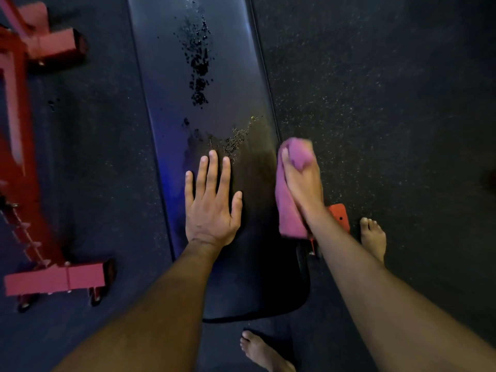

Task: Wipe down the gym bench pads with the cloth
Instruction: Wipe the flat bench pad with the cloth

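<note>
Dark speckled rubber flooring [375, 76] fills the view, seen from above. Down the middle runs the long black bench pad [171, 76], its surface beaded with droplets [198, 65] in a streak along the centre and a smaller scatter nearer the person. A second, shorter black pad [255, 291] sits at the near end, just beside the long one. On the left stands a red metal frame [35, 183] with a crossbar foot and small wheels on the floor. A red bracket [339, 214] of the bench shows under the right forearm.

The left hand [212, 200] lies flat on the long pad, palm down, fingers straight and slightly spread, holding nothing. The right hand [302, 175] is at the pad's right edge, fingers curled round a bunched pink cloth [288, 210]; the cloth wraps over the fingertips and hangs below the wrist, against the side of the pad. Whether it touches the pad's top face cannot be told.

Two bare feet stand on the floor: one [373, 237] right of the bench, one [263, 350] at its near end.
</note>
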Demonstrator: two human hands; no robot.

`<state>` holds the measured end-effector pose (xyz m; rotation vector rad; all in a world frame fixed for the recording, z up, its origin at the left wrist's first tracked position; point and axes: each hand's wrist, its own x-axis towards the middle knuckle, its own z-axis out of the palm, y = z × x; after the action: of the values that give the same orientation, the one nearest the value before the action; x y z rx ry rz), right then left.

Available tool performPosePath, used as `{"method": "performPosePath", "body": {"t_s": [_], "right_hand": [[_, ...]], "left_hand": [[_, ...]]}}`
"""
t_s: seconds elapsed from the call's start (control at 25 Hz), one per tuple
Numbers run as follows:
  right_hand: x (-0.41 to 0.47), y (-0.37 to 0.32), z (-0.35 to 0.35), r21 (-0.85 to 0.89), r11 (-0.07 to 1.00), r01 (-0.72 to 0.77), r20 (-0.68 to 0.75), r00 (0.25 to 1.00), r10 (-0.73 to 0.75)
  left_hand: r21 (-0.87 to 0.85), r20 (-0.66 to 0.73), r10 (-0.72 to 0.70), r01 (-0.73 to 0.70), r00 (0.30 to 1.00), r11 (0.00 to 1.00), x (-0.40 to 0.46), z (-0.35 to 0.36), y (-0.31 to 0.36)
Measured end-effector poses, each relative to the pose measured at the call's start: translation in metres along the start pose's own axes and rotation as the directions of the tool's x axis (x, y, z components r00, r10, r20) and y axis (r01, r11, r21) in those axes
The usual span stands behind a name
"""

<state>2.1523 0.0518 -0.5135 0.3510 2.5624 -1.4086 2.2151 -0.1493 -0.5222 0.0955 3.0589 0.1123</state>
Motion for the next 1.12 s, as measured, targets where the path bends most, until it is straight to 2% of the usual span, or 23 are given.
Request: {"method": "performPosePath", "body": {"t_s": [0.04, 0.08, 0.16, 0.2, 0.24, 0.32, 0.4, 0.48, 0.56, 0.64, 0.8, 0.92, 1.0, 1.12], "right_hand": [[0.014, -0.001, 0.006, 0.016, 1.000, 0.015, -0.011, 1.000, -0.015], [0.017, -0.007, 0.002, 0.054, 0.998, -0.041, 0.002, 0.999, 0.041], [0.016, -0.025, -0.014, 0.034, 0.999, 0.020, -0.010, 1.000, -0.020], [0.008, -0.017, -0.020, -0.025, 0.993, 0.115, -0.027, 0.993, -0.116], [-0.008, -0.021, -0.030, -0.087, 0.988, 0.130, -0.005, 0.991, -0.131], [-0.037, -0.022, -0.041, -0.283, 0.923, 0.261, 0.020, 0.964, -0.267], [-0.032, -0.030, -0.039, -0.292, 0.895, 0.337, 0.023, 0.938, -0.346], [-0.008, -0.043, -0.032, -0.252, 0.901, 0.352, 0.002, 0.932, -0.363], [0.025, -0.047, -0.025, -0.295, 0.870, 0.394, 0.012, 0.912, -0.409], [0.050, -0.041, -0.015, -0.353, 0.826, 0.440, 0.115, 0.896, -0.428], [0.032, -0.035, 0.001, -0.458, 0.684, 0.568, 0.345, 0.823, -0.452], [0.020, -0.029, 0.002, -0.468, 0.611, 0.639, 0.415, 0.769, -0.487], [0.049, -0.042, 0.011, -0.494, 0.632, 0.597, 0.358, 0.802, -0.478], [0.141, -0.095, 0.035, -0.536, 0.727, 0.430, 0.161, 0.897, -0.412]], "left_hand": [[0.005, 0.000, -0.004, 0.004, 1.000, 1.000, 0.001, 0.000, 0.000], [0.010, 0.010, -0.019, 0.019, 1.000, 1.000, 0.001, 0.000, 0.001], [-0.004, 0.030, -0.047, 0.047, 0.998, 0.999, 0.002, -0.006, 0.004], [-0.003, 0.024, -0.045, 0.045, 0.999, 0.999, 0.002, -0.013, 0.005], [-0.002, 0.014, -0.032, 0.032, 0.999, 0.999, 0.005, -0.020, 0.003], [0.012, -0.068, 0.003, -0.002, 0.998, 1.000, 0.038, -0.036, -0.008], [0.011, -0.124, -0.054, 0.056, 0.991, 0.998, 0.100, -0.046, -0.023], [0.008, -0.066, -0.092, 0.093, 0.994, 0.996, 0.155, -0.050, -0.028], [0.013, -0.003, -0.075, 0.075, 0.997, 0.997, 0.181, -0.037, -0.028], [-0.002, 0.022, -0.084, 0.084, 0.996, 0.996, 0.187, -0.027, -0.034], [0.007, 0.038, -0.057, 0.057, 0.998, 0.998, 0.184, -0.027, -0.035], [-0.025, 0.032, -0.049, 0.050, 0.998, 0.998, 0.186, -0.025, -0.036], [-0.048, 0.002, -0.038, 0.038, 0.999, 0.998, 0.182, -0.019, -0.039], [-0.053, -0.036, -0.031, 0.029, 0.999, 0.998, 0.185, -0.015, -0.040]]}}
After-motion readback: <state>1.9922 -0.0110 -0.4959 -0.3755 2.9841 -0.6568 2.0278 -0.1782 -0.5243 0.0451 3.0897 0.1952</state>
